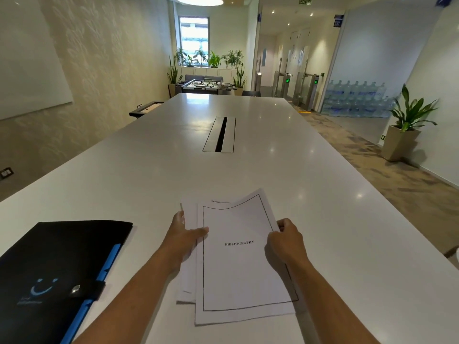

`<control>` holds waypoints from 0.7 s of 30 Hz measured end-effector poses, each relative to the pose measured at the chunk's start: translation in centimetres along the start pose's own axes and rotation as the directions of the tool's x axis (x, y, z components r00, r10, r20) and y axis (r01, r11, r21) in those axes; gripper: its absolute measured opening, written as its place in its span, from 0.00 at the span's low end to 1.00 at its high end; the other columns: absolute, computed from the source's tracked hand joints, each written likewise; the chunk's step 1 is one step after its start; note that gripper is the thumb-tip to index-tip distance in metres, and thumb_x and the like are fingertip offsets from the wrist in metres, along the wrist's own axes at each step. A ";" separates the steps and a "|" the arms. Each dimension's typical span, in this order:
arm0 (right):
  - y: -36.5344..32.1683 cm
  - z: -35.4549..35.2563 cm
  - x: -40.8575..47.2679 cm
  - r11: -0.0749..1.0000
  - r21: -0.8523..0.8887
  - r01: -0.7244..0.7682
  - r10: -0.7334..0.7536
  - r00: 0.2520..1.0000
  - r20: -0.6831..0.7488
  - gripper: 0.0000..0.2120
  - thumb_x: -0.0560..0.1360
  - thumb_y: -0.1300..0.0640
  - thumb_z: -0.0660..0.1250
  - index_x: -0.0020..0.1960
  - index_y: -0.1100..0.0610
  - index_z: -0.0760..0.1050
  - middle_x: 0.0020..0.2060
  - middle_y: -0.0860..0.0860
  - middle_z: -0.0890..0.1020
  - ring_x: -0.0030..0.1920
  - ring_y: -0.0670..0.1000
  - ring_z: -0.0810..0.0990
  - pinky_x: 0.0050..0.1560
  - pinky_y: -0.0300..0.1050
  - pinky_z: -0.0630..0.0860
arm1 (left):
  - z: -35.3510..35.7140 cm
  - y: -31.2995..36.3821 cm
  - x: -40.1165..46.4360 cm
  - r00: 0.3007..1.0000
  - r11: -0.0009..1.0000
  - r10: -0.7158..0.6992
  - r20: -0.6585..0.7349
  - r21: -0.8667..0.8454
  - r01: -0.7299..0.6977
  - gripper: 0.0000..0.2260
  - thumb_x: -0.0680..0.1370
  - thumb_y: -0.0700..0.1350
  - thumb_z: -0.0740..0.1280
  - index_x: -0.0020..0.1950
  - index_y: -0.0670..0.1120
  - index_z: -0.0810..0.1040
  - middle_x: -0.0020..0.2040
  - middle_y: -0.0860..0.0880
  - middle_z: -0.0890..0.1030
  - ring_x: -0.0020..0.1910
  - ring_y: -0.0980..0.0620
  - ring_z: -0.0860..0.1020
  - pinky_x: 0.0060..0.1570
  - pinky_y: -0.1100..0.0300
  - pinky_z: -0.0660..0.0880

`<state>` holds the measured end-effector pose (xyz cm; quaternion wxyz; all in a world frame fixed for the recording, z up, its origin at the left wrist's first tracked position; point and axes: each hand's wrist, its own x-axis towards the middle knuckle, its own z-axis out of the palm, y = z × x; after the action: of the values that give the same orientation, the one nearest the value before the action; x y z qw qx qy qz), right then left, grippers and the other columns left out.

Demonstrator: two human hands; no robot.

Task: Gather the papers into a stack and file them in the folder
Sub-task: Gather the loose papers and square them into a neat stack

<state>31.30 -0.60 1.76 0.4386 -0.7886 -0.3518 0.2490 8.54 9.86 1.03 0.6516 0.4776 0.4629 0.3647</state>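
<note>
Papers (238,259) lie half-squared on the worktop (323,219); left hand (185,235) pinches their left edge, right hand (285,238) their right. Folder (54,269), at 9 o'clock, remains fastened; filing is left.

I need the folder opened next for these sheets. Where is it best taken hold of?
Probably the snap strap on the black folder, reached from its right edge, the side nearest the papers. The folder lies flat and closed on the table, so the strap must be undone first.
</note>
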 end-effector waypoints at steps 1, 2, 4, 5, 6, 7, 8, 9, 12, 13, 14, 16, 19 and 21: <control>-0.1 0.1 -0.1 1.000 0.002 0.001 -0.001 1.000 0.002 0.13 0.74 0.67 0.60 0.58 0.60 0.72 0.51 0.56 0.80 0.47 0.53 0.78 0.39 0.40 0.70 | 0.0 -0.2 0.0 1.000 1.000 -0.003 0.027 0.012 0.003 0.46 0.71 0.37 0.75 0.78 0.55 0.49 0.79 0.46 0.50 0.52 0.50 0.81 0.63 0.50 0.71; -0.1 0.3 -0.3 1.000 0.007 0.000 0.000 1.000 0.004 0.13 0.74 0.67 0.60 0.58 0.60 0.72 0.51 0.56 0.80 0.47 0.54 0.78 0.41 0.41 0.71 | 0.0 -0.5 -0.1 0.999 0.999 -0.006 0.045 0.035 0.004 0.47 0.70 0.39 0.76 0.78 0.56 0.48 0.79 0.45 0.53 0.54 0.50 0.82 0.64 0.48 0.70; 0.1 0.5 -0.7 1.000 0.025 -0.007 0.007 1.000 -0.005 0.14 0.74 0.66 0.60 0.58 0.60 0.72 0.51 0.56 0.80 0.48 0.53 0.78 0.43 0.42 0.71 | 0.3 -1.0 -0.3 0.999 0.994 -0.012 0.039 0.106 0.008 0.48 0.69 0.44 0.78 0.78 0.56 0.48 0.77 0.45 0.58 0.61 0.49 0.78 0.65 0.47 0.68; 0.3 0.6 -0.9 0.999 0.038 -0.015 0.015 1.000 -0.020 0.14 0.73 0.66 0.61 0.59 0.60 0.72 0.51 0.55 0.80 0.48 0.53 0.78 0.43 0.41 0.71 | 0.5 -1.3 -0.4 1.000 0.991 -0.006 0.016 0.131 0.004 0.49 0.68 0.46 0.78 0.78 0.55 0.48 0.77 0.46 0.59 0.66 0.48 0.73 0.65 0.49 0.66; 0.5 0.7 -1.1 0.998 0.059 -0.020 0.022 0.999 -0.036 0.14 0.73 0.65 0.62 0.59 0.59 0.72 0.51 0.55 0.80 0.47 0.52 0.78 0.41 0.40 0.71 | 0.7 -1.6 -0.4 1.000 0.990 0.010 -0.011 0.139 -0.008 0.48 0.68 0.45 0.78 0.78 0.53 0.49 0.76 0.47 0.61 0.68 0.48 0.70 0.63 0.52 0.66; 0.7 0.7 -1.3 0.996 0.084 -0.026 0.031 0.998 -0.050 0.15 0.73 0.64 0.63 0.59 0.58 0.73 0.52 0.54 0.80 0.47 0.50 0.78 0.40 0.39 0.71 | 0.9 -1.7 -0.5 0.999 0.991 0.024 -0.034 0.134 -0.019 0.46 0.69 0.44 0.78 0.77 0.50 0.51 0.74 0.48 0.64 0.66 0.49 0.70 0.61 0.56 0.68; 0.8 0.7 -1.5 0.994 0.103 -0.034 0.041 0.997 -0.058 0.16 0.73 0.63 0.64 0.60 0.57 0.72 0.52 0.52 0.80 0.48 0.50 0.78 0.42 0.39 0.72 | 1.0 -1.8 -0.5 0.998 0.993 0.019 -0.053 0.118 -0.012 0.43 0.69 0.43 0.77 0.76 0.47 0.54 0.69 0.49 0.70 0.61 0.51 0.73 0.57 0.61 0.70; 0.9 0.7 -1.7 0.992 0.117 -0.047 0.055 0.997 -0.059 0.18 0.73 0.61 0.65 0.62 0.57 0.72 0.54 0.51 0.79 0.50 0.50 0.78 0.46 0.40 0.71 | 1.1 -1.7 -0.6 0.997 0.996 0.001 -0.072 0.088 0.005 0.38 0.69 0.41 0.77 0.72 0.44 0.59 0.64 0.48 0.75 0.56 0.52 0.77 0.49 0.63 0.74; 1.4 0.4 -2.2 0.984 0.167 -0.067 0.077 0.996 -0.055 0.23 0.73 0.59 0.67 0.67 0.57 0.69 0.60 0.52 0.77 0.60 0.53 0.75 0.54 0.42 0.68 | 0.7 -1.5 -0.9 0.996 0.994 -0.041 -0.078 0.095 0.048 0.29 0.68 0.41 0.78 0.61 0.40 0.67 0.50 0.47 0.80 0.45 0.52 0.80 0.35 0.64 0.74; 1.5 0.3 -2.5 0.981 0.183 -0.066 0.076 0.996 -0.050 0.23 0.74 0.59 0.68 0.68 0.58 0.69 0.62 0.53 0.76 0.61 0.53 0.75 0.54 0.42 0.67 | 0.5 -1.5 -1.0 0.998 0.991 -0.045 -0.045 0.126 0.050 0.26 0.68 0.41 0.78 0.59 0.39 0.68 0.48 0.48 0.81 0.43 0.53 0.81 0.35 0.64 0.75; 1.6 0.1 -2.7 0.977 0.201 -0.066 0.078 0.996 -0.049 0.24 0.74 0.59 0.68 0.68 0.58 0.69 0.62 0.53 0.76 0.62 0.53 0.75 0.55 0.42 0.68 | 0.4 -1.6 -1.2 0.999 0.988 -0.046 0.000 0.147 0.045 0.26 0.68 0.40 0.78 0.61 0.37 0.70 0.50 0.46 0.82 0.45 0.52 0.83 0.39 0.62 0.78; 1.9 -0.4 -3.3 0.969 0.238 -0.074 0.086 0.995 -0.040 0.23 0.74 0.58 0.69 0.68 0.58 0.69 0.62 0.53 0.77 0.60 0.52 0.76 0.57 0.43 0.70 | 0.3 -1.6 -1.7 0.998 0.991 -0.016 0.065 0.136 0.007 0.27 0.70 0.35 0.76 0.66 0.38 0.70 0.59 0.42 0.80 0.55 0.47 0.81 0.56 0.55 0.77; 2.4 -1.5 -3.8 0.923 0.366 -0.120 0.117 0.993 0.031 0.23 0.73 0.61 0.71 0.67 0.61 0.70 0.58 0.54 0.78 0.54 0.50 0.79 0.48 0.36 0.75 | 0.6 -0.6 -3.1 0.982 0.983 0.135 0.134 0.109 -0.150 0.27 0.71 0.34 0.74 0.68 0.42 0.71 0.61 0.43 0.80 0.58 0.47 0.79 0.63 0.50 0.73; 2.4 -2.2 -4.1 0.770 0.601 -0.216 0.158 0.976 0.148 0.24 0.71 0.66 0.73 0.65 0.61 0.70 0.58 0.56 0.77 0.54 0.54 0.80 0.47 0.41 0.79 | 0.7 0.4 -4.2 0.951 0.960 0.241 0.193 0.094 -0.262 0.24 0.72 0.36 0.74 0.66 0.45 0.73 0.60 0.45 0.82 0.59 0.47 0.80 0.62 0.50 0.74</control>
<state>31.07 -5.74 1.13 0.6275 -0.6227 -0.1907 0.4268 7.94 5.88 2.62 0.6091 0.6017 0.3584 0.3722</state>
